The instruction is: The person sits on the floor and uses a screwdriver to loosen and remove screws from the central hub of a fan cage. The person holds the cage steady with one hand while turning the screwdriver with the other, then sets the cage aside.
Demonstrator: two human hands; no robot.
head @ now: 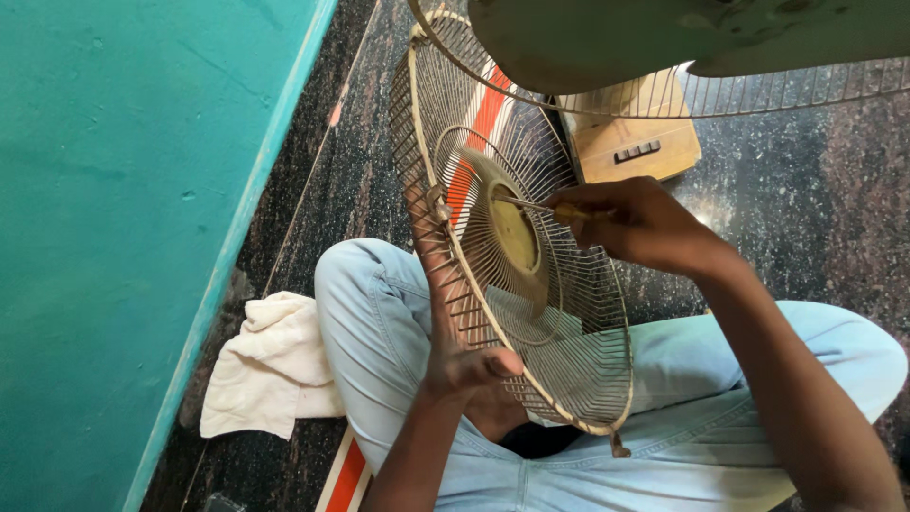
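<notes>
I see a red-and-white striped flat piece [483, 118] lying on the dark floor [815, 190] behind the grille [555, 360], and another red-edged strip [343, 479] by my left knee. A tan box [637, 142] with a row of dark buttons sits beyond. The grille is a round, dusty wire fan guard with a yellowish hub [515, 230], standing tilted on my lap. My left hand [464, 365] clasps its lower rim, fingers threaded through the wires. My right hand [633, 223] pinches a thin tool [538, 205] whose tip meets the hub. A white cloth [270, 365] lies near the teal wall [114, 209]. A green fan part [682, 33] overhead is cut off; the tool's handle is mostly hidden.
</notes>
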